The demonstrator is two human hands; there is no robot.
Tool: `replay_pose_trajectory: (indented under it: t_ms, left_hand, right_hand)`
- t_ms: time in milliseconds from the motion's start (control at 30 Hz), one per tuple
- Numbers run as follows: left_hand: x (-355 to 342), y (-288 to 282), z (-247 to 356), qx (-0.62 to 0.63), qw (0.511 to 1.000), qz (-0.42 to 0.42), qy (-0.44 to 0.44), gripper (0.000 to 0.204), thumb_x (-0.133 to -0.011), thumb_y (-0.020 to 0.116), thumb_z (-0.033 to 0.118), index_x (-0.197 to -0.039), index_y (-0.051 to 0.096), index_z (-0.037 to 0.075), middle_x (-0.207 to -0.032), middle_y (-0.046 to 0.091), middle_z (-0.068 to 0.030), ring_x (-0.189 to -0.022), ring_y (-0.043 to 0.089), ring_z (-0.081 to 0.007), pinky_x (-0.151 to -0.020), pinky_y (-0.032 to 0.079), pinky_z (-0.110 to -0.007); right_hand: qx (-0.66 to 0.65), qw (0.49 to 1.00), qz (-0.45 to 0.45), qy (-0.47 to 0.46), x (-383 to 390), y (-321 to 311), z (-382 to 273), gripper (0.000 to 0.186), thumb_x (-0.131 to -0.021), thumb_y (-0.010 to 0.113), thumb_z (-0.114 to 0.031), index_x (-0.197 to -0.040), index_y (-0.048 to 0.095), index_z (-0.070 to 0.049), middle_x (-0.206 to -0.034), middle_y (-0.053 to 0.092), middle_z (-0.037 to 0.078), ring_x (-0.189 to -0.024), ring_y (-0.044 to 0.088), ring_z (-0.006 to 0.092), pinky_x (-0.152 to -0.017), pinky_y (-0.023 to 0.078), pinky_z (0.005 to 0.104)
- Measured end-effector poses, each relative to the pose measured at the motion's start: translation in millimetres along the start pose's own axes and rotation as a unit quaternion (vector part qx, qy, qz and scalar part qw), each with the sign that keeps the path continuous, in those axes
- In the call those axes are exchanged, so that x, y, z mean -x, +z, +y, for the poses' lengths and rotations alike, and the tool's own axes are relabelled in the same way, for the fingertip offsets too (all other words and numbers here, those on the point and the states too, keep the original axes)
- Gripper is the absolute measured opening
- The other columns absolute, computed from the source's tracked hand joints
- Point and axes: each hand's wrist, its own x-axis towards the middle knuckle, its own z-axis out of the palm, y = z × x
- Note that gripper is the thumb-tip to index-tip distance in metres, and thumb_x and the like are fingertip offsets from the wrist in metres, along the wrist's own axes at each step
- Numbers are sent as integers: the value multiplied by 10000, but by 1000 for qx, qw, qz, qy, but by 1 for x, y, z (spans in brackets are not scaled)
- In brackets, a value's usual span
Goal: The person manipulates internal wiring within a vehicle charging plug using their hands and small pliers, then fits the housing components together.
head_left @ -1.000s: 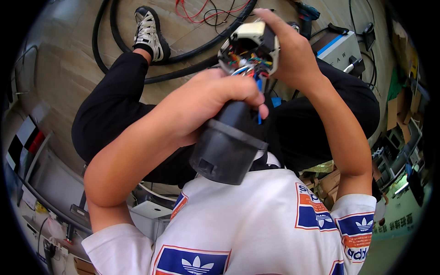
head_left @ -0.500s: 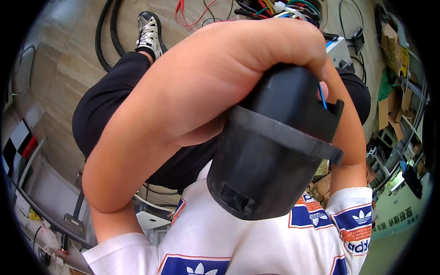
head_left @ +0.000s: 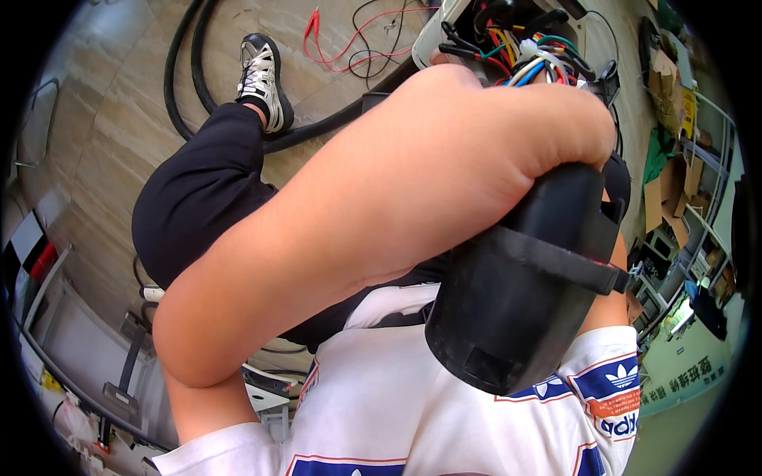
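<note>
A black plastic housing [head_left: 508, 301], cup-shaped with a flange round its middle, hangs tilted in front of my chest. My left arm reaches across from the lower left, and my left hand [head_left: 567, 127] bends over the housing's narrower far end. Its fingers are hidden behind it. My right arm runs up behind the housing on the right, its hand covered by the left hand and the housing. Beyond my left hand, a bundle of coloured wires [head_left: 532, 59] lies in an open white case [head_left: 432, 40].
A red test lead [head_left: 317, 47] and thin black cables lie on the tiled floor beyond. Thick black hoses [head_left: 186, 71] curve past my shoe [head_left: 266, 83]. A grey metal frame [head_left: 119, 373] stands at lower left. Cardboard boxes [head_left: 671, 198] and shelving line the right side.
My left arm and the black housing have shifted right and slightly nearer. More of the wire bundle and white case shows. The blue wire by the housing's edge is no longer visible there.
</note>
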Motion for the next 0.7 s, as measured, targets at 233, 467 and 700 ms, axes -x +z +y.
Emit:
replay_pose_trajectory:
  t_ms: [233,467,700]
  left_hand:
    - [6,-14,16,-33,993,-67,-97,200,-986,505,128,-1065,635,-2,-1162,676,-243,-985,700,-280,-855,567,-360]
    - [-2,-9,5,-47,987,-144,52,202,-970,547,83,-1118,594,-47,-1078,655,-194,-1012,693,-335,-827,583,-401]
    - [-2,-17,-8,-110,967,-165,158,217,-941,584,34,-1125,580,-81,-1031,624,-184,-1044,683,-354,-819,593,-405]
  right_hand:
    - [52,998,-8,-25,-1,21,10,597,-830,733,-67,-1365,470,-38,-1309,527,90,-1145,568,167,-934,512,279]
    - [74,992,14,-103,-2,-2,6,601,-804,736,-36,-1354,493,-32,-1310,524,84,-1165,547,157,-952,493,267]
    - [-292,954,1,70,7,11,11,632,-853,712,-49,-1414,420,-25,-1316,531,90,-1066,621,143,-855,558,264]
